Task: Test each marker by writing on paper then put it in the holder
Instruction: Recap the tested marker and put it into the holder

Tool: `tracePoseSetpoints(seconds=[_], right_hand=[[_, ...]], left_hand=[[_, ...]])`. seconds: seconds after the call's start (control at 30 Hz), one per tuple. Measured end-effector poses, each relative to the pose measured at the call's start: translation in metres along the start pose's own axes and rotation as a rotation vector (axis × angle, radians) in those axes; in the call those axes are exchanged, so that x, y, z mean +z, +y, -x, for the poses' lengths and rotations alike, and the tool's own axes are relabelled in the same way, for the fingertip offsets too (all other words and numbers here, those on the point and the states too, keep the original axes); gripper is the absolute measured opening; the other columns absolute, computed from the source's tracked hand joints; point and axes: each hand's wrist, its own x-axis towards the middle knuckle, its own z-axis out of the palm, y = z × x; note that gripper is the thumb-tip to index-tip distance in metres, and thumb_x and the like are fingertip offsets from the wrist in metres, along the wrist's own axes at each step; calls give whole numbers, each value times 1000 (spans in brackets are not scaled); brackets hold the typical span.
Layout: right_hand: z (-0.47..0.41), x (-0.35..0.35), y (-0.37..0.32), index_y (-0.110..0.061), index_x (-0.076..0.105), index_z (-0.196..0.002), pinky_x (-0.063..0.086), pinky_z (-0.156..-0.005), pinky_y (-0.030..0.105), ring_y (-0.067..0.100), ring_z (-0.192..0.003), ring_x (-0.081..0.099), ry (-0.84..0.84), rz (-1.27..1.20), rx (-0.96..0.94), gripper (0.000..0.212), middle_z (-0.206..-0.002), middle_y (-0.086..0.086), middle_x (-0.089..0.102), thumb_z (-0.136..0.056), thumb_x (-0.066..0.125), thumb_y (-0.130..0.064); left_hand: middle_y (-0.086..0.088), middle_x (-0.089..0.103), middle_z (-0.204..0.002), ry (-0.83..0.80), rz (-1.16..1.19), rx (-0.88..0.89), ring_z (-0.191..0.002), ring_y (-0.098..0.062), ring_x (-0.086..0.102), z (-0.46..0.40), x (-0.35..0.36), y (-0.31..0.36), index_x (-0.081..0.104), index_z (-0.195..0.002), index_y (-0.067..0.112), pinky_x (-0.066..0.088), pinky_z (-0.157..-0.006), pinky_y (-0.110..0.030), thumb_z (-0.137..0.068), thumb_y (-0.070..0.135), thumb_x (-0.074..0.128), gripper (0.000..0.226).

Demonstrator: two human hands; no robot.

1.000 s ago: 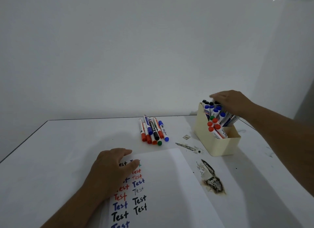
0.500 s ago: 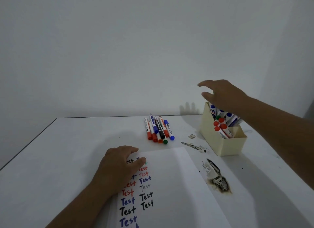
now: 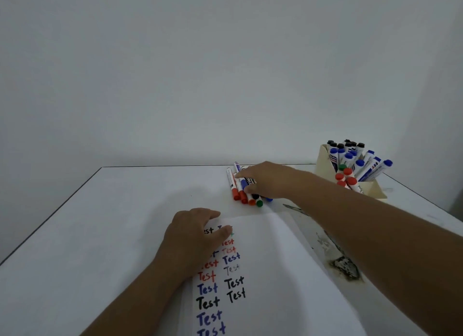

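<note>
Right hand reaching onto the loose markers, left hand pinning the paper.

The right hand (image 3: 269, 179) is lying across the row of markers (image 3: 241, 188) at the centre of the frame, its fingers spread over their barrels and its thumb touching them; whether it is actually gripping one, I cannot tell. The left hand (image 3: 194, 238) is resting flat on the upper left corner of the paper (image 3: 270, 273) in the lower middle, fingers relaxed, partly covering columns of "Test" in red, blue and black. The beige holder (image 3: 323, 165) is standing at the right of the frame on the white table (image 3: 112, 223), crowded with capped markers, well apart from the loose row.
</note>
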Motion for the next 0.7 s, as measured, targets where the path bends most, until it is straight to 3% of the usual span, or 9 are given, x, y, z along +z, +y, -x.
tracePoseSetpoints(seconds=[0.07,0.13,0.3,0.43,0.57,0.7], right_hand=[[-8,6,-3,-42,43,-147,51,-75,31,10,-74,57,6,-35,18,47,-120,-3,58,-102,52,-37],[-17,10,-3,-41,41,-149,49,-71,30,11,-72,55,6,-42,40,48,-122,0,56,-102,52,-36],[-28,13,-6,-33,54,-141,53,-83,33,21,-97,62,-61,55,25,39,-127,2,60,-102,54,-29],[-28,16,-8,-35,58,-137,53,-87,34,23,-106,60,-32,114,9,39,-129,0,57,-101,53,-20],[-27,18,-12,-30,71,-113,54,-78,35,21,-92,63,34,138,31,24,-112,-1,64,-98,54,-21],[-23,16,-15,-32,70,-111,43,-61,27,12,-67,53,46,126,43,18,-102,-5,61,-98,59,-27]], left_hand=[[16,48,-145,4,5,2,-136,-9,34,0,0,1,53,-137,38,31,-113,-35,-88,68,53,58],[16,47,-146,1,10,3,-137,-9,33,1,0,2,52,-138,37,30,-113,-35,-89,67,53,58],[15,46,-148,-11,-11,-1,-138,-10,32,1,0,2,50,-140,37,29,-114,-36,-89,67,51,59],[15,44,-150,-27,-38,-12,-139,-11,31,1,0,4,49,-141,38,29,-116,-38,-90,68,50,60],[15,43,-151,-34,-58,-25,-140,-12,31,2,-1,6,49,-141,38,27,-115,-38,-90,69,49,60],[16,43,-151,-34,-60,-24,-140,-11,30,3,-1,6,49,-141,39,27,-115,-37,-89,70,49,61]])
